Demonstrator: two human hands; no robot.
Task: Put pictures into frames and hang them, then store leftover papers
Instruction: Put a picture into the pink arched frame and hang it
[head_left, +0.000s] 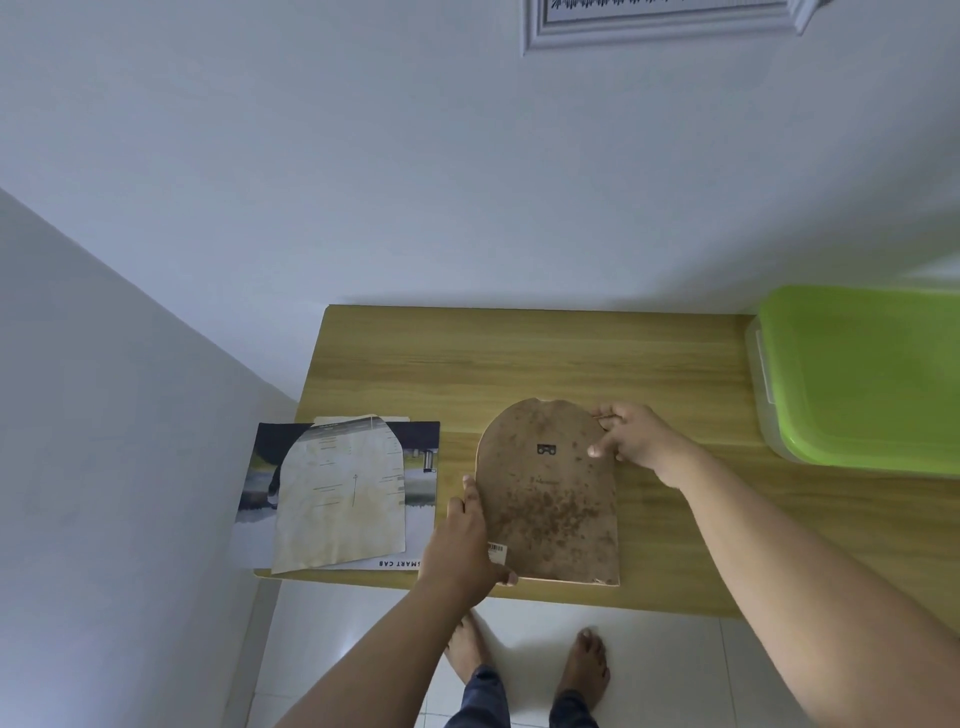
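An arch-shaped picture frame (550, 493) lies face down on the wooden table (545, 353), its stained brown backing with a small metal hanger facing up. My left hand (465, 545) grips its lower left edge, thumb under the near edge. My right hand (634, 434) holds the upper right edge, fingers curled on the rim. To the left lies an arch-cut pale paper (340, 499) on top of a dark printed sheet (421, 441).
A clear storage box with a green lid (857, 374) stands at the table's right end. A white framed picture (665, 23) hangs on the wall above. The papers overhang the table's left front corner. My bare feet stand on the white tiles below.
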